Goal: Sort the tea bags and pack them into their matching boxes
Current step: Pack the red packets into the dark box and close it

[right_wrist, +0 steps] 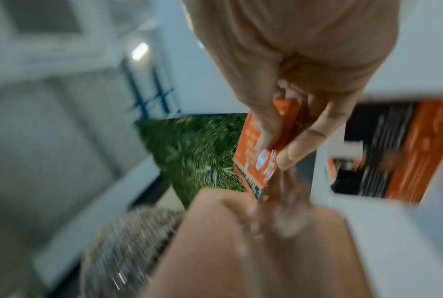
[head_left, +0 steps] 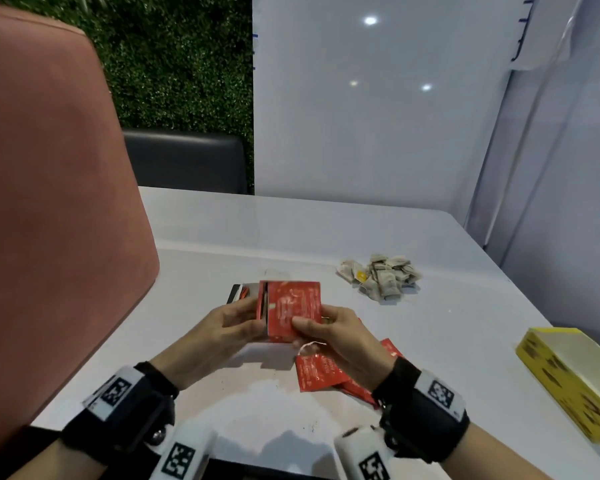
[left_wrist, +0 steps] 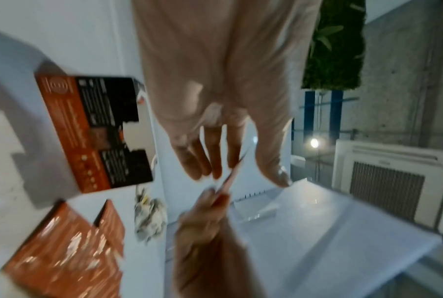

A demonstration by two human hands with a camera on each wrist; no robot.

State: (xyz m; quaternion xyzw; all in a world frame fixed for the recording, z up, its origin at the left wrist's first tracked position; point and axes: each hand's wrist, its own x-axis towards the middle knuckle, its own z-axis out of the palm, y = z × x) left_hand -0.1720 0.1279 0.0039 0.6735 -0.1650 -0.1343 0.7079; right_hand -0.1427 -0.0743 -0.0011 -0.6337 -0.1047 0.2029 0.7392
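2 hands [head_left: 222, 327] [head_left: 336, 330] pinched 1 flat red foil tea sachet [head_left: 293, 308] at frame centre, squaring it for the red-and-black box [head_left: 245, 292] behind.

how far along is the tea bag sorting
Early on. Done: nothing visibly boxed, though the red and black box interior is hidden. In hand: both the left hand and right hand hold red sachets. Left: more red packets, the paper tea bag pile, with the yellow box aside.
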